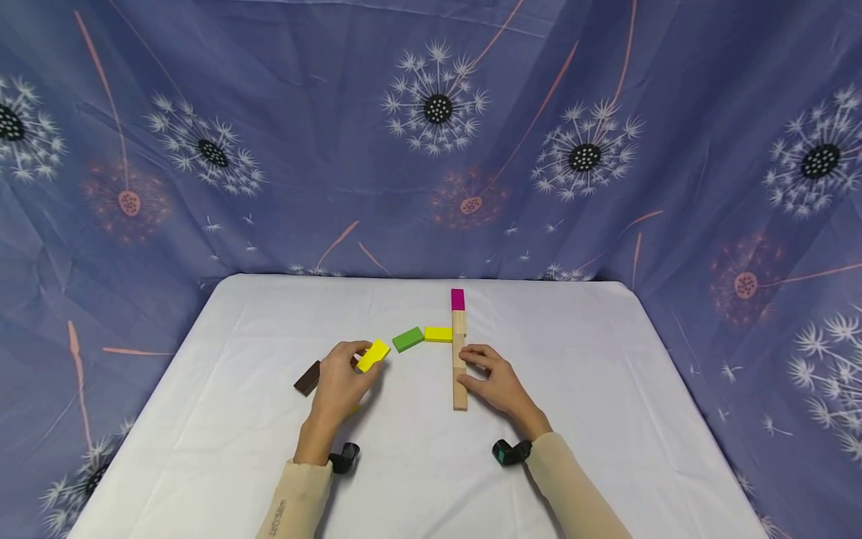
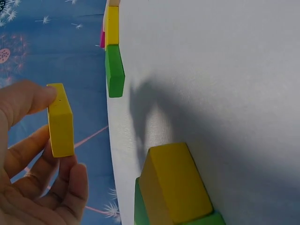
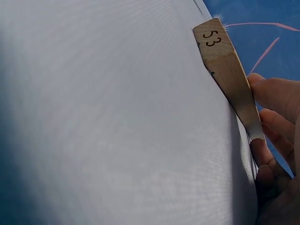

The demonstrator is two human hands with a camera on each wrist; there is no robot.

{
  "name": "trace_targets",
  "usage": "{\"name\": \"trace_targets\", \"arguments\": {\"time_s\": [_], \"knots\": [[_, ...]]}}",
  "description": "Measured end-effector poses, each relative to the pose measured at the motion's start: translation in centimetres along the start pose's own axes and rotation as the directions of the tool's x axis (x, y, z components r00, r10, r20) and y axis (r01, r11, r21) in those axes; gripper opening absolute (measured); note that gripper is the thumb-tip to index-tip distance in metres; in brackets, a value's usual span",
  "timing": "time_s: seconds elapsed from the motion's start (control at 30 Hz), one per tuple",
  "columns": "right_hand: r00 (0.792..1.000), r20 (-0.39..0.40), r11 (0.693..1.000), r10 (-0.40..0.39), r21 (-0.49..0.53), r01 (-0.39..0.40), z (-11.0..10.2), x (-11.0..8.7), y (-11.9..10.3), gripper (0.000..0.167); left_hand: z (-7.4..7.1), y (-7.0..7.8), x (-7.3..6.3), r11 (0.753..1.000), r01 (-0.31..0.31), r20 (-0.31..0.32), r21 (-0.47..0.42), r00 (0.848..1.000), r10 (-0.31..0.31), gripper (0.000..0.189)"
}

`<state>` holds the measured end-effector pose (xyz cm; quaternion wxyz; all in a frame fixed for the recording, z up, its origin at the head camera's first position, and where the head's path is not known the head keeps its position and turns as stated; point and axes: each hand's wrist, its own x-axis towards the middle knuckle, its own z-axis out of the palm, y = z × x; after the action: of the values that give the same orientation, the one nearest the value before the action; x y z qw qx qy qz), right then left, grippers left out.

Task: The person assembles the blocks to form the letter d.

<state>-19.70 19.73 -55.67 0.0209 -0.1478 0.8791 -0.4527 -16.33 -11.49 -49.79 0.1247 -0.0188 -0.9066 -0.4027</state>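
My left hand holds a yellow block above the table, pinched between thumb and fingers. Just beyond it lies a green block, its end against another yellow block. That yellow block meets a straight row of plain wooden blocks, with a magenta block at the far end. My right hand rests its thumb and fingertips along the row's right side, not around it. The number 53 shows on the near wooden block in the right wrist view.
A dark brown block lies left of my left hand, partly covered by it. Below that hand, the left wrist view shows a yellow block with green pieces beside it. A white cloth covers the table; a patterned curtain hangs behind.
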Motion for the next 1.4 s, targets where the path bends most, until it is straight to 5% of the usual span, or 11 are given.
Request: {"name": "trace_targets", "arguments": {"time_s": [0.5,1.4], "knots": [[1.000,0.003,1.000,-0.004,-0.003,0.004,-0.1,0.0,-0.2,0.046,2.3,-0.6,2.0,0.994,0.101,0.057,0.047,0.993,-0.104,0.040],[1.000,0.002,1.000,0.005,-0.003,-0.005,-0.2,0.0,-0.3,0.046,4.0,-0.6,2.2,0.985,0.160,0.099,0.071,0.981,-0.166,0.036]]}}
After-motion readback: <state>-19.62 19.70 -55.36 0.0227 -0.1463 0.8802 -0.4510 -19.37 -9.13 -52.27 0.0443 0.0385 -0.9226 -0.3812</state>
